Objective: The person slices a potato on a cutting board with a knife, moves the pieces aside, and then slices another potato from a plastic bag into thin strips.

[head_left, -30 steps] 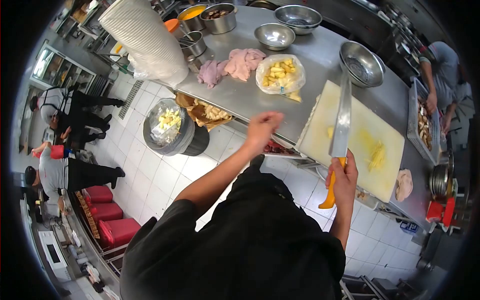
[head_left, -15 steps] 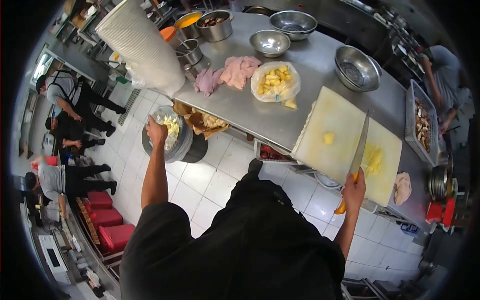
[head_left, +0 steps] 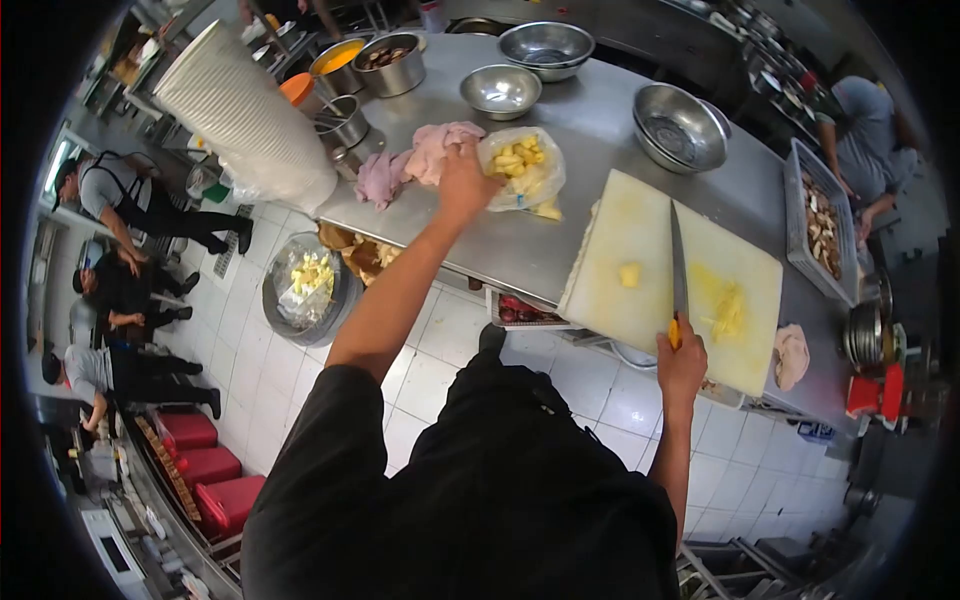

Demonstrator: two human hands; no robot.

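Note:
My right hand (head_left: 682, 362) is wrapped around the orange handle of a kitchen knife (head_left: 679, 258), whose long blade lies over the cutting board (head_left: 640, 225). On the board are a peeled yellow piece (head_left: 628, 274) left of the blade and a pile of thin yellow strips (head_left: 728, 312) to its right. With fingers apart, my left hand (head_left: 466, 187) reaches over the table between a pink cloth (head_left: 440, 146) and a clear plastic bag (head_left: 550, 178) of peeled yellow pieces that look like ginger. Its fingertips are right at the bag's left side.
Steel bowls (head_left: 672, 125) stand behind the board. A tall stack of white containers (head_left: 250, 110) rises at the table's left, near pots (head_left: 392, 72). Below is a lined bin (head_left: 310, 290). A crate of brown pieces (head_left: 822, 220) stands right, near another person (head_left: 868, 130). Several people work at left.
My left hand has moved from above the bin up and right to the bag on the table. The knife has shifted left over the board, still in my right hand.

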